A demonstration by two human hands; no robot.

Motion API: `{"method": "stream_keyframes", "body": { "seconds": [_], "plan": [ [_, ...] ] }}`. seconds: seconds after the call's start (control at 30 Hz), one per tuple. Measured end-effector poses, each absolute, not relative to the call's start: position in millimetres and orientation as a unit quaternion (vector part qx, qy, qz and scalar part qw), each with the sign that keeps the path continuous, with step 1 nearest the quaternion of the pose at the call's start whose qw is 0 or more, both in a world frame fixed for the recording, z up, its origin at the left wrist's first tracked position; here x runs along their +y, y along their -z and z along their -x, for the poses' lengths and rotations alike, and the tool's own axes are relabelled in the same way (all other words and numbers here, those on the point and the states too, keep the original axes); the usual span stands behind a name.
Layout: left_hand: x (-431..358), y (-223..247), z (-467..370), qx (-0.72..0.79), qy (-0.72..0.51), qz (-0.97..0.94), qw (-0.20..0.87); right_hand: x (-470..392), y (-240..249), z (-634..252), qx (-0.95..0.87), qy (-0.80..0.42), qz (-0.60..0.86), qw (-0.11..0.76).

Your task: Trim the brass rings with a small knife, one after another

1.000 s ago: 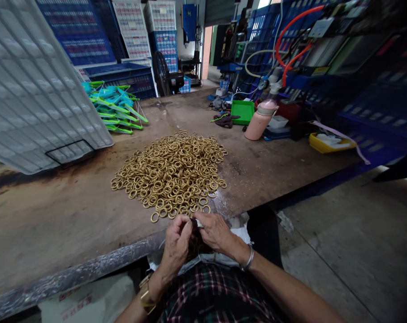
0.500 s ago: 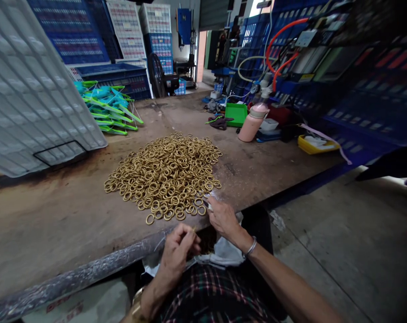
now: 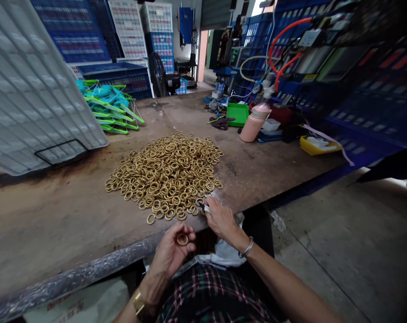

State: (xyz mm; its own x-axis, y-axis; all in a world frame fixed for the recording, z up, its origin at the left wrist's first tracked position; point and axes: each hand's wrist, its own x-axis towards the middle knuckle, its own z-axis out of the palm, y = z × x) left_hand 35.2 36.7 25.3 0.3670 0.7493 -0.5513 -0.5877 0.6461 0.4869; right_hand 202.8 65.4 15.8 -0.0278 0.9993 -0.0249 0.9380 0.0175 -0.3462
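Note:
A wide heap of brass-coloured rings lies on the worktable. My left hand is turned partly palm up at the table's front edge, holding one ring between thumb and fingers. My right hand is closed on a small tool with a dark tip and a white part. Its tip points left, over the near right edge of the heap. Beneath both hands, a pale cloth or bag lies open at my lap; its dark contents are hard to make out.
At left a white plastic crate stands tilted, with green and blue frames behind it. Toward the right are a pink bottle, a green tray and a yellow tray. A black fan stands beyond the table.
My left hand has rolled open toward palm up, so the ring in it now shows face-on. My right hand has shifted slightly left, bringing the tool's dark tip further into view.

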Motion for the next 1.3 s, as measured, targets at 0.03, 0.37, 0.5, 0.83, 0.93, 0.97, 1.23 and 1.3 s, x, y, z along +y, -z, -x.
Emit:
{"method": "stream_keyframes", "body": {
  "seconds": [0.03,0.37,0.5,0.83,0.93,0.97,1.23,1.3],
  "plan": [
    [38,-25,-36,0.399,-0.408,-0.108,0.814,66,-16,-203,-0.712,-0.155,0.670,0.140],
    [44,-18,-36,0.486,-0.407,-0.325,0.702,60,-27,-181,-0.780,-0.265,0.461,0.330],
    [42,-16,-32,0.517,-0.413,-0.400,0.634,61,-28,-172,-0.709,-0.352,0.501,0.351],
    [40,-21,-33,0.533,-0.459,-0.554,0.446,58,-21,-169,-0.551,-0.555,0.547,0.298],
    [40,-21,-33,0.520,-0.452,-0.548,0.474,57,-19,-168,-0.520,-0.579,0.556,0.291],
    [40,-21,-33,0.514,-0.450,-0.541,0.490,58,-19,-168,-0.528,-0.569,0.554,0.302],
    [36,-19,-31,0.492,-0.376,-0.384,0.685,61,-26,-165,-0.601,-0.463,0.542,0.362],
    [35,-19,-31,0.477,-0.382,-0.359,0.705,61,-27,-166,-0.606,-0.469,0.533,0.358]
  ]
}}
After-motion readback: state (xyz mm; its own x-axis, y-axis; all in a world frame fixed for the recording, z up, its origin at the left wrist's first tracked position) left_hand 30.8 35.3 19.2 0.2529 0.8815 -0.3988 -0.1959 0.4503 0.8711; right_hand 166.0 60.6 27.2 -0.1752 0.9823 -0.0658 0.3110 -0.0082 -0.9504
